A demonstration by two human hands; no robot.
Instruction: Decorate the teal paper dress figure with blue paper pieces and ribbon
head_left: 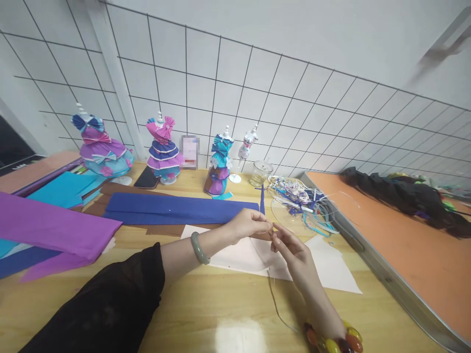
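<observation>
My left hand (247,226), with a green bangle on its wrist, has its fingertips pinched together above pale pink sheets (235,255). Close against it, my right hand (292,247) is pinched too, a beaded bracelet at its wrist. Between the fingertips is something thin and brownish, too small to make out. A thin cord (274,296) hangs below the hands and trails over the wooden table. Folded dark blue fabric (184,208) lies behind my left hand, with a narrow blue strip (262,200) standing out near its right end.
Three small dress forms in ruffled outfits (98,142), (164,149), (221,162) and a bare form (247,144) line the back. Nearby are a phone (147,176), a glass jar (261,172) and tangled ribbons (301,198). Purple fabric (55,228) lies left; a metal-edged orange surface (397,245) is right.
</observation>
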